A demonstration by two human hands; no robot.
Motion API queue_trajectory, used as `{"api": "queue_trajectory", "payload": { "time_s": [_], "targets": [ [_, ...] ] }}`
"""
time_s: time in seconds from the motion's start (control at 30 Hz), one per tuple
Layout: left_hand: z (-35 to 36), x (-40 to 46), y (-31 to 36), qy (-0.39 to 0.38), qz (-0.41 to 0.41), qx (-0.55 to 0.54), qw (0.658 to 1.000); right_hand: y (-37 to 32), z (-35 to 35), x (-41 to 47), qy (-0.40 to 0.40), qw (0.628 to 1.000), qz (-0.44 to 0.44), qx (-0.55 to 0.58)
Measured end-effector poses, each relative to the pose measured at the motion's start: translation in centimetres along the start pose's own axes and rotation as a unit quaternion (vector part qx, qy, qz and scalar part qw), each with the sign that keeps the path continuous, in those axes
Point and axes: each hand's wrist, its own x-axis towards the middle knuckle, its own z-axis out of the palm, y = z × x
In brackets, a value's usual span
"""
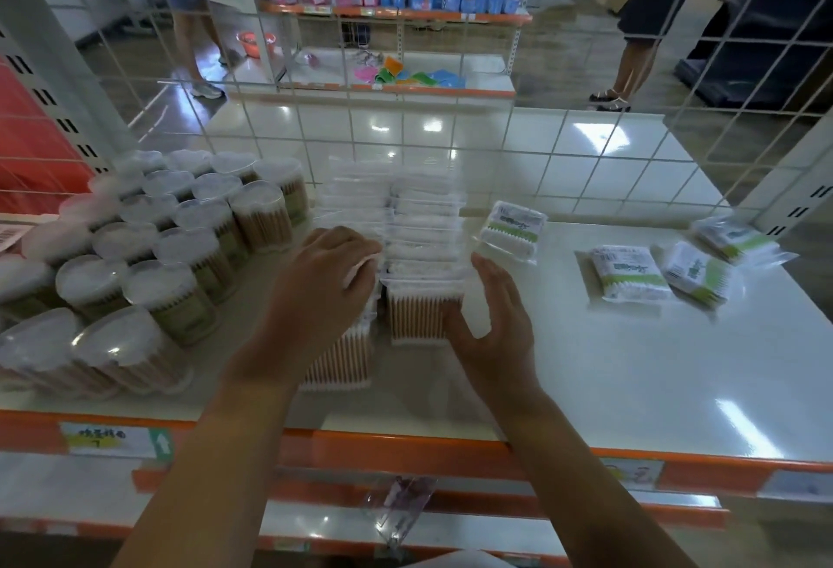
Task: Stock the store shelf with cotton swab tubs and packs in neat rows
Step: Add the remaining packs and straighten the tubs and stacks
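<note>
Two rows of clear cotton swab packs (405, 243) stand on edge in the middle of the white shelf (631, 364), running from near the front back toward the wire grid (450, 139) behind. The left hand (329, 283) lies over the left row, its fingers curled onto the tops of the packs and pinching a white pack edge. The right hand (491, 319) is open, fingers straight and pressed against the right side of the front pack (421, 312) of the right row, whose wooden swab sticks show through the wrap.

Just to the left of the rows stand round clear swab tubs (180, 243), packed close in several lines; the nearest ones at the shelf front lie tipped on their sides.

To the right, a green-and-white swab pack (511, 231) leans tilted just beside the right row. Further right, well apart from the rows, three more green-and-white packs (631, 272) lie flat on the shelf.

An orange strip (405, 450) with price labels edges the shelf front. Through the grid, another orange-edged shelf unit (396, 13) holds pink and blue packets, and people's legs (626, 71) stand on the floor.
</note>
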Motion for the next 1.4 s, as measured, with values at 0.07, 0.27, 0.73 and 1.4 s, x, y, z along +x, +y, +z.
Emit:
{"api": "queue_trajectory", "payload": {
  "time_s": [0.07, 0.27, 0.73, 1.4],
  "targets": [
    [0.0, 0.4, 1.1, 0.002, 0.016, 0.007, 1.000, -0.1, -0.6, 0.1, -0.007, 1.000, -0.013, -0.016],
    [2.7, 1.4, 5.3, -0.042, 0.067, 0.003, 0.997, 1.3, -3.6, 0.6, -0.009, 0.998, -0.009, -0.058],
    [10.8, 4.0, 14.9, -0.073, 0.086, -0.070, 0.991, 8.5, -12.9, 2.2, 0.020, 0.996, 0.077, -0.037],
    [17.4, 5.8, 17.8, -0.022, -0.133, -0.203, 0.970, 15.4, -15.1, 8.7, -0.230, 0.916, 0.163, -0.285]
  ]
}}
